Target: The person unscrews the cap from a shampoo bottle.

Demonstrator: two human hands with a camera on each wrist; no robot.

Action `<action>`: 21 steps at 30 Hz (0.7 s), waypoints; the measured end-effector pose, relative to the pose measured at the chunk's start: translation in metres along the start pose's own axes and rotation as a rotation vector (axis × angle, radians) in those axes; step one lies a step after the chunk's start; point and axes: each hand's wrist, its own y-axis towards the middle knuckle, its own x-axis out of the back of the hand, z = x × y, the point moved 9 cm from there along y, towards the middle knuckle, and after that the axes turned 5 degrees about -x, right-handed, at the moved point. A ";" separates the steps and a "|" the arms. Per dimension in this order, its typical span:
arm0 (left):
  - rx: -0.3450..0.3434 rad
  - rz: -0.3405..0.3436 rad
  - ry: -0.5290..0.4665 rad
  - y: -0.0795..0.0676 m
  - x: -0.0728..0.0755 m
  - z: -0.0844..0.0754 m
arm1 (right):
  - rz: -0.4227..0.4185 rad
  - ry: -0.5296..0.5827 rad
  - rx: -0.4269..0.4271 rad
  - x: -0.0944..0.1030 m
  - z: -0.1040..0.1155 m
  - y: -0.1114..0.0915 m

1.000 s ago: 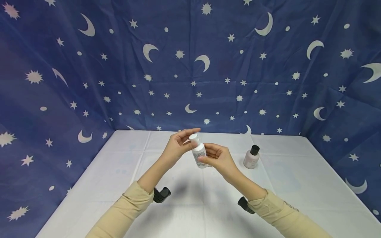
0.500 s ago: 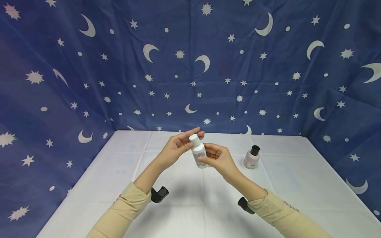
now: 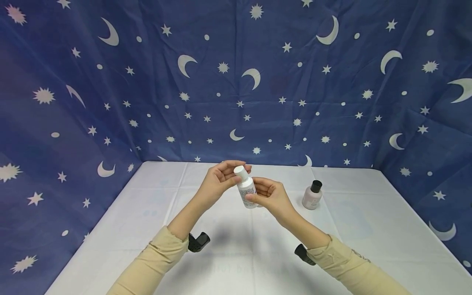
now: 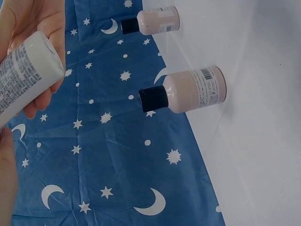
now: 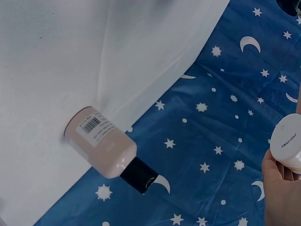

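Note:
A small white bottle (image 3: 248,194) with a patterned grey label is held tilted above the middle of the table, its top leaning to the left. My right hand (image 3: 274,200) grips its lower body, thumb across the label. My left hand (image 3: 216,182) is at the white cap (image 3: 241,171), with the thumb against its lower edge and the fingers bent behind it. In the left wrist view the bottle's base end (image 4: 47,59) and printed label are visible. The right wrist view shows its round printed bottom (image 5: 288,139).
A pale pink bottle with a black cap (image 3: 312,196) stands right of my hands. The left wrist view shows a second such bottle (image 4: 160,21); in the head view my right hand mostly hides it. A white cloth (image 3: 129,229) covers the table, with a blue curtain (image 3: 276,135) behind.
My left fingers straighten and spread around the cap, then bend in again, and the thumb slides down from the cap's side. My right hand and the bottle stay nearly still.

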 end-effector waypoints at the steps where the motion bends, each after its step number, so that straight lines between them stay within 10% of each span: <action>1: 0.003 -0.008 -0.002 0.000 0.000 -0.001 | -0.001 -0.001 -0.002 0.000 0.000 0.000; 21: 0.031 -0.121 -0.012 -0.001 0.009 -0.001 | 0.003 0.004 0.003 -0.002 0.000 0.001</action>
